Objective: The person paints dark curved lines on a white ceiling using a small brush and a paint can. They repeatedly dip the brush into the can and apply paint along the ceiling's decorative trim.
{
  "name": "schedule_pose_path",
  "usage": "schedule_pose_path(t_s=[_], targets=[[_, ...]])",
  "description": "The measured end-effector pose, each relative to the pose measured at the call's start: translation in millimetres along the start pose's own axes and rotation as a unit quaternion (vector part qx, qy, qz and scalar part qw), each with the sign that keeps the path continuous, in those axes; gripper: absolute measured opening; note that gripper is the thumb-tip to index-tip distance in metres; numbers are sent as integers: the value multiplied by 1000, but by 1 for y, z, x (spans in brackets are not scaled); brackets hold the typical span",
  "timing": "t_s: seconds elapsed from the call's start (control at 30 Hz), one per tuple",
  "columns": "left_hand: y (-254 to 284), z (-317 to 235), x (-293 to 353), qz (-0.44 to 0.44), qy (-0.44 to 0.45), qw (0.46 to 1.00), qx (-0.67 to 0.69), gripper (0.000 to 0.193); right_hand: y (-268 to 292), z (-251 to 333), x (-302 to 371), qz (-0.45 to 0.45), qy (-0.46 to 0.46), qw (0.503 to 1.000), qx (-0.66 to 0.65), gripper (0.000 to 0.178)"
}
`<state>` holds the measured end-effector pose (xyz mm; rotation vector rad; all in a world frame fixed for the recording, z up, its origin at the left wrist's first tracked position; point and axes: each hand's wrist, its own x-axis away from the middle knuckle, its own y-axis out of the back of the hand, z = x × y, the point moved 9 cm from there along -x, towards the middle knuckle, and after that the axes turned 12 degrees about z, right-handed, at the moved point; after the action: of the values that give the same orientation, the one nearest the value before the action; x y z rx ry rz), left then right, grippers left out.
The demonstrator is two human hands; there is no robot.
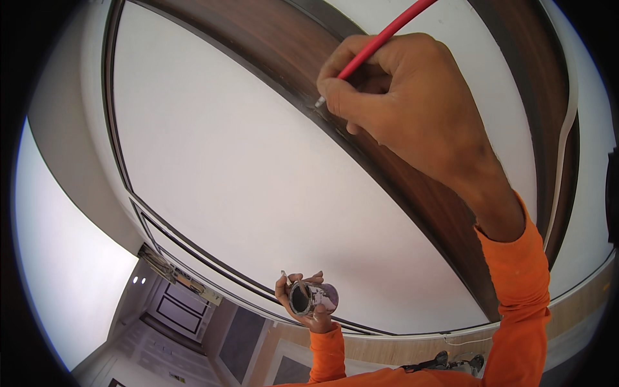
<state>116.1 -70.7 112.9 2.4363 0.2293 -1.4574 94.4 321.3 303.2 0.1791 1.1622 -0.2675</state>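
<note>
My right hand (422,106) pinches a slim artist's paintbrush (394,29) with a red handle and a pale metal ferrule. Its tip is at the dark edge of a brown wood-look trim strip (425,213); bristles are too small to make out. Lower down, my left hand (317,322) wraps round a small paint can (324,297). The can is tilted with its open mouth showing a dark inside, and its side is smeared. A short pale stick-like thing (284,275) shows at the left fingertips; I cannot tell what it is. Both sleeves are orange.
A large white panel (258,180) framed in dark trim lies beside the strip. A pale cable (564,148) runs along another brown strip (525,71) at right. Dark shoes (451,362) show at the bottom, above a wood-toned floor (380,351). A bright surface (58,251) stands at left.
</note>
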Motion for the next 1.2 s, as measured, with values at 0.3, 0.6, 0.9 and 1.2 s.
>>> schedule_pose_path(t_s=[0.3,0.6,0.9,1.2], targets=[[-3,-3,-1,5,1,1000,4,106,4,4,-1,-17,36,999,-2,15],[-1,3,-2,9,-3,1000,9,106,2,1,0,5,1,1000,4,16],[-15,-4,-3,62,-4,993,101,105,-16,9,5,7,12,991,-134,14],[-71,-50,13,266,-61,856,439,92,-22,9,25,-58,102,990,-83,14]])
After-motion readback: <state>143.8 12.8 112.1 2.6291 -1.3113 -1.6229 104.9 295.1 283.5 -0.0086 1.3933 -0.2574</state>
